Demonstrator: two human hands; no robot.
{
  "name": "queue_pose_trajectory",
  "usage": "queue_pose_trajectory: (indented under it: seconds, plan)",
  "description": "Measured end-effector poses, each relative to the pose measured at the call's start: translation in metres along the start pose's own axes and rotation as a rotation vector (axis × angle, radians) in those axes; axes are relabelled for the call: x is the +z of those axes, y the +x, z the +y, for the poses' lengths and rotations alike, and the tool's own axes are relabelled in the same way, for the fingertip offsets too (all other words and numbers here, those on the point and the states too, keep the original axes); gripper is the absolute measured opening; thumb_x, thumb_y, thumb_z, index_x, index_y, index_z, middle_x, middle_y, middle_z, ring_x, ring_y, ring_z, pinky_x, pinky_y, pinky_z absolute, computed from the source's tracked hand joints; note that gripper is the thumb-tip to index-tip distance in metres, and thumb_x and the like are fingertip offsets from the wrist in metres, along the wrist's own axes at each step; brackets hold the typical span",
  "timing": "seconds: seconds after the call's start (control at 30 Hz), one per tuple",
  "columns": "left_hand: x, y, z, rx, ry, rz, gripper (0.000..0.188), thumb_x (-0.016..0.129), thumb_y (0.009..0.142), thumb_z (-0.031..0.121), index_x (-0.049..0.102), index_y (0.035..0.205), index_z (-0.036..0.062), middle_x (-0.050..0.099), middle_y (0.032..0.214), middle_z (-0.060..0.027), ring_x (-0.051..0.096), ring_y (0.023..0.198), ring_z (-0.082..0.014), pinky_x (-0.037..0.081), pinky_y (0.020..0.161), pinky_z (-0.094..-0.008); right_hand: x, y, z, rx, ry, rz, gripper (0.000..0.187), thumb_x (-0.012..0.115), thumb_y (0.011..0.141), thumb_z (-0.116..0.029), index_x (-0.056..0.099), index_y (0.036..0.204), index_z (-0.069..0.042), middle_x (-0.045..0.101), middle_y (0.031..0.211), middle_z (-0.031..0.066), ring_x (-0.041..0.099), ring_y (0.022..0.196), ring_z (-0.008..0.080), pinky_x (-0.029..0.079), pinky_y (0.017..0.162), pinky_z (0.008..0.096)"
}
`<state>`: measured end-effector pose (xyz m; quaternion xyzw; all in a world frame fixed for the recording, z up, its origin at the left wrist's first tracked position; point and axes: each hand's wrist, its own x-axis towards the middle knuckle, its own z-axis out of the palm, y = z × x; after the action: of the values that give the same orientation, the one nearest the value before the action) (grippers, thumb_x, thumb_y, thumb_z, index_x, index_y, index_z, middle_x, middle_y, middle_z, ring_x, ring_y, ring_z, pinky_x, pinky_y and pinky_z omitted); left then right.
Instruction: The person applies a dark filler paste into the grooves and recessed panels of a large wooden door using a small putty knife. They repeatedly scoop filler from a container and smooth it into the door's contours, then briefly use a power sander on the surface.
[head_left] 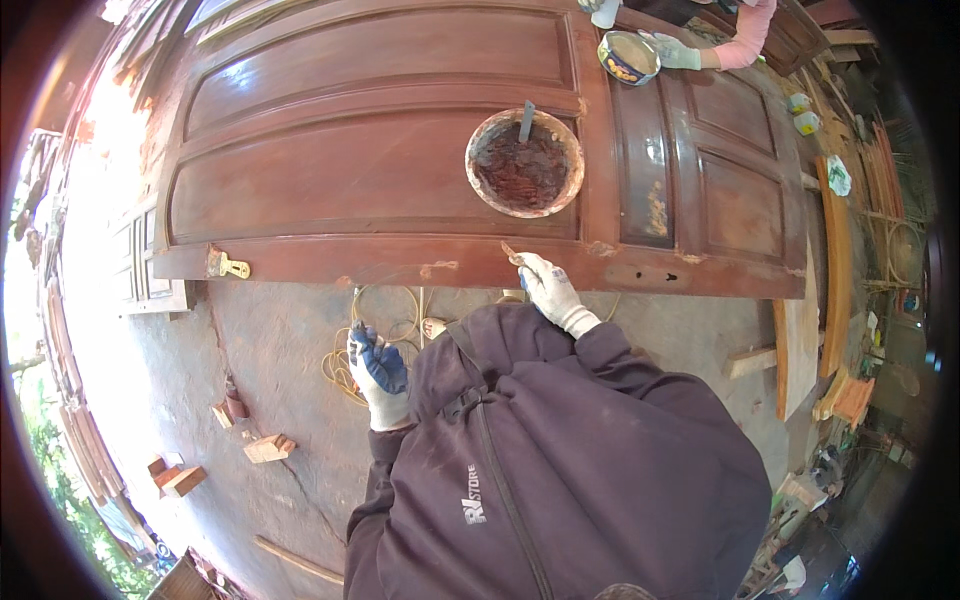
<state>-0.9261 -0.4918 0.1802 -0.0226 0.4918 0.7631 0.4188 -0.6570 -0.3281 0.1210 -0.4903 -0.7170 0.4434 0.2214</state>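
Observation:
A brown panelled wooden door (360,180) lies flat before me, with patches of filler along its near rail. My right hand (550,293), in a white work glove, is closed at the near edge on a thin, brown-smeared putty knife (511,253). Lower and to the left, clear of the door, my left hand (378,372) wears a white glove with a blue palm. Its fingers are curled together; what they hold, if anything, is too small to name. A bowl of dark brown putty (522,172) stands on the door, a grey scraper (526,122) stuck in it.
A yellow-handled scraper (234,266) lies at the door's left near corner. Across the door, a co-worker's gloved hand (675,52) touches a round can (630,56). A coiled yellow hose (345,370) and wood offcuts (270,448) lie on the floor. Boards (797,350) lean at right.

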Motion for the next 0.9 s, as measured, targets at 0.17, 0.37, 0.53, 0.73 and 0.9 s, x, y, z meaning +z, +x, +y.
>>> queue_pose_trajectory:
  seconds: [0.17,0.37,0.53,0.73,0.9]
  plan:
    - [0.034,-0.015,0.004,0.076,0.1,0.006,0.045,0.054,0.104,0.018,0.04,0.147,0.0159,0.054,0.094,0.003,0.042,0.068,-0.002,0.037,0.056,-0.0181,-0.016,0.022,-0.002,-0.044,-0.079,-0.001,0.03,0.054,0.099,-0.022,0.059,0.123,-0.005,0.066,0.114,0.0228,0.062,0.106,0.0417,0.05,0.09,0.0468]
    - [0.027,-0.016,-0.014,-0.028,-0.161,-0.032,0.052,0.06,0.101,0.02,0.04,0.149,0.0193,0.052,0.088,0.0022,0.039,0.064,-0.0045,0.034,0.055,-0.0199,-0.052,0.069,0.001,-0.09,-0.305,0.18,0.03,0.055,0.098,-0.023,0.062,0.121,-0.005,0.066,0.115,0.0224,0.064,0.104,0.0403,0.052,0.089,0.0461]
    - [0.026,-0.014,-0.024,-0.118,-0.279,0.295,0.017,0.06,0.1,0.032,0.064,0.099,0.0158,0.052,0.065,0.007,0.043,0.05,-0.0052,0.038,0.045,-0.023,-0.083,0.103,0.018,-0.097,-0.509,0.233,0.024,0.056,0.097,-0.026,0.064,0.114,-0.011,0.067,0.106,0.0182,0.067,0.092,0.0391,0.054,0.079,0.0479]
    - [0.009,-0.028,-0.045,0.001,-0.207,0.434,0.025,0.062,0.098,0.039,0.062,0.089,0.0155,0.059,0.073,0.0016,0.052,0.059,-0.0106,0.045,0.051,-0.0237,-0.087,0.129,0.013,-0.095,-0.499,0.15,0.021,0.059,0.095,-0.027,0.067,0.108,-0.013,0.067,0.098,0.0135,0.067,0.088,0.0362,0.053,0.075,0.0465]
    - [-0.007,-0.041,-0.058,-0.015,-0.3,0.422,0.019,0.057,0.101,0.025,0.057,0.116,0.0147,0.068,0.1,-0.0082,0.063,0.078,-0.0151,0.057,0.069,-0.0288,-0.073,0.141,0.011,-0.213,-0.479,0.164,0.017,0.062,0.094,-0.023,0.068,0.103,-0.011,0.067,0.093,0.0121,0.066,0.085,0.034,0.053,0.074,0.045]
